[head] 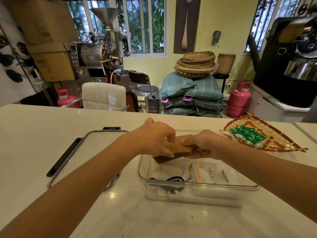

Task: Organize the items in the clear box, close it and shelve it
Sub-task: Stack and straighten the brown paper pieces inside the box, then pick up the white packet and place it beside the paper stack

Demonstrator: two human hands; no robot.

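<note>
A clear plastic box [197, 191] stands uncovered on the white counter in front of me. Above its far half, my left hand [154, 136] and my right hand [204, 145] both grip a stack of brown paper packets [180, 147], one hand at each end. Inside the box lie a white packet with orange print [214, 174] and a black cord [171, 179]. The box's clear lid with black clips [82, 152] lies flat on the counter to the left, partly hidden by my left forearm.
A woven fan-shaped basket [283, 145] holding several green sachets [247, 134] sits at the right of the counter. Beyond the counter stand a white chair [104, 96], a stool, stacked sacks, pink gas cylinders and roasting machines.
</note>
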